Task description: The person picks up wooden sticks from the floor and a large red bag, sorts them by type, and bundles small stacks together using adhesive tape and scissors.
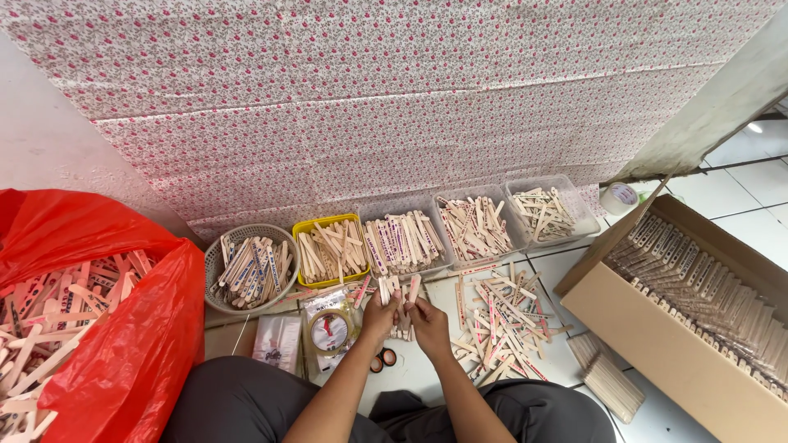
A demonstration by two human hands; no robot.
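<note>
My left hand (pixel 380 314) and my right hand (pixel 429 322) meet above the tiled floor and together grip a small bunch of flat wooden sticks (pixel 400 294) with printed ends. A loose heap of the same sticks (pixel 502 327) lies on the floor just right of my right hand. A tape roll on a clear plastic bag (pixel 330 330) sits just left of my left hand. My knees in grey trousers show at the bottom edge.
Along the floral cloth wall stand a round grey basket (pixel 215 283), a yellow tray (pixel 299 228) and three clear tubs (pixel 574 205), all holding sticks. A red bag of sticks (pixel 139 344) sits at left, a cardboard box of bundled sticks (pixel 648 336) at right.
</note>
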